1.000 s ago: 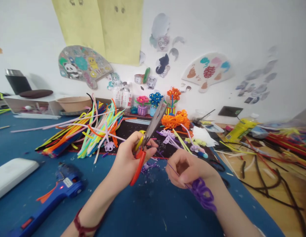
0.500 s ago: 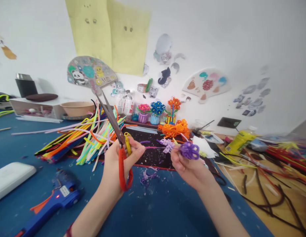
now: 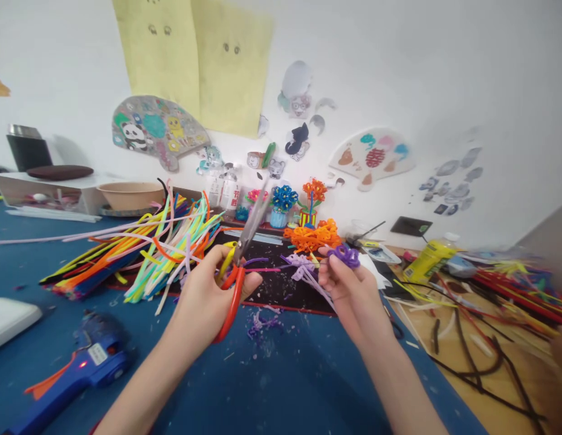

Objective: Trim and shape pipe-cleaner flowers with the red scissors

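Note:
My left hand [image 3: 203, 299] is closed round the red and yellow handles of a pair of scissors [image 3: 251, 232], whose blades point up and to the right. Between the fingertips of my right hand [image 3: 356, 296] is a purple pipe-cleaner flower [image 3: 344, 256] made of looped petals. Just left of those fingers lies a pale lilac pipe-cleaner piece [image 3: 301, 266] with long stems; whether my fingers touch it I cannot tell. Below, purple scraps [image 3: 264, 323] lie on the blue table at the front edge of a dark mat [image 3: 281, 290].
A pile of coloured pipe cleaners [image 3: 158, 254] lies left, behind a blue glue gun [image 3: 93, 356] with a lit red light. Orange pipe-cleaner pieces [image 3: 312, 235] and potted pipe-cleaner flowers [image 3: 283, 205] stand at the back. A yellow bottle [image 3: 430, 260] and loose strands occupy the right.
The scissors have swung from pointing up-left to up-right in my left hand. My right hand has turned, bringing the purple flower higher and slightly left. The view has shifted a little right.

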A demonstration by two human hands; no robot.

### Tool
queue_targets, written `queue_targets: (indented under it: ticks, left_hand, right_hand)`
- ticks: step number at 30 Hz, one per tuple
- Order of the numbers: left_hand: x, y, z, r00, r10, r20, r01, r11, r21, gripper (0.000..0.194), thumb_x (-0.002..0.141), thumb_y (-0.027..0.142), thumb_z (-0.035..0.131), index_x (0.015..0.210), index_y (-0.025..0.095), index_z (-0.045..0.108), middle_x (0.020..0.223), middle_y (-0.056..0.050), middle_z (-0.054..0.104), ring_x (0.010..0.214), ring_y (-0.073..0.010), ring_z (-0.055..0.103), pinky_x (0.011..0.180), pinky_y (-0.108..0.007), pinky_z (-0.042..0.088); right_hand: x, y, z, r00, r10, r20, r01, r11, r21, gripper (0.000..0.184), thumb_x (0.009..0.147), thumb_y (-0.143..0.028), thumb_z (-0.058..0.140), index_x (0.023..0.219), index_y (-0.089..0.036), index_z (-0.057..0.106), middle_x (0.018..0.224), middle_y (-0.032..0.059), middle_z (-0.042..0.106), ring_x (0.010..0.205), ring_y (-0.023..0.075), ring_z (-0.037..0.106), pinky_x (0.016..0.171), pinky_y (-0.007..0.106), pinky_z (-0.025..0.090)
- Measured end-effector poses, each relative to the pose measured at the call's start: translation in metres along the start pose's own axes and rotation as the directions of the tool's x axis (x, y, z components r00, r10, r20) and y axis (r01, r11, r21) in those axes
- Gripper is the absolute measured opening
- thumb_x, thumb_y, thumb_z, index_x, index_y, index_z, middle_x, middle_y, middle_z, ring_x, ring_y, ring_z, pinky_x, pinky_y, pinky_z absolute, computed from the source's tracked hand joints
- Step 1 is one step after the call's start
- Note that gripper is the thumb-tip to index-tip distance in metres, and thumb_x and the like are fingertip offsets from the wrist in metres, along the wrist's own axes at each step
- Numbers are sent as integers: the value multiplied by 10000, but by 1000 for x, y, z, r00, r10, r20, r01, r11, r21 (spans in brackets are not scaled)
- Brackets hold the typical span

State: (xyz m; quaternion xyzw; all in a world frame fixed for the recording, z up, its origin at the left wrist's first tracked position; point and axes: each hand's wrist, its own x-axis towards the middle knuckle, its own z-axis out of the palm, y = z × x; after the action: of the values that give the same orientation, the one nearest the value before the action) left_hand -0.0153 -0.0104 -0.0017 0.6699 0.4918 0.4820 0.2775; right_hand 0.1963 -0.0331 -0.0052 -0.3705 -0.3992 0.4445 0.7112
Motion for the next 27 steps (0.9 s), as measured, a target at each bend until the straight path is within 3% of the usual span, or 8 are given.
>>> queue_targets:
  ticks: [2,5,9,11,18,27]
  left_hand:
    - [2,-3,-2,995,86,-43,-75,974,214,378,635,402,691,880,211,475,869,-17,578,745,-187,555,634,-296,424]
    - [2,-4,2,989,143,43,-149,914,377,397,623,404,705,902,212,499,933,-50,609,862,-246,571,703,-331,433]
    - [-3,3,11,960,145,241,-229,899,373,305,674,435,672,879,225,590,896,-27,663,830,-222,603,702,-303,429]
    - [-5,7,14,950,136,282,-236,902,362,310,649,443,692,862,232,615,865,-13,671,801,-210,610,666,-281,420]
    - [-3,8,12,947,132,293,-238,901,362,275,642,453,692,767,233,583,696,32,619,649,-160,576,565,-233,355]
    - [-4,7,13,923,142,359,-278,889,363,205,702,414,622,712,225,541,611,54,533,550,-123,490,518,-210,299]
  right_hand:
    - [3,-5,-4,999,-24,-21,24,1000,8,211,743,-291,735,899,-151,712,658,16,650,556,93,558,490,201,444]
    - [7,-10,-11,999,-41,-34,41,999,-1,204,737,-282,732,890,-149,714,667,22,652,558,95,561,487,200,453]
    - [9,-14,-17,998,-45,-34,45,999,-8,211,727,-269,713,900,-148,702,670,20,637,544,98,548,456,202,444]
    - [9,-15,-18,999,-33,-7,33,999,17,205,726,-260,691,905,-160,689,664,3,612,519,84,514,435,192,419]
    - [10,-21,-19,992,24,121,-41,990,138,185,685,-229,620,865,-193,646,572,-54,490,418,53,360,379,188,303]
    - [9,-22,-19,988,31,153,-57,985,165,209,688,-210,596,896,-205,620,575,-63,468,419,48,352,391,168,306]
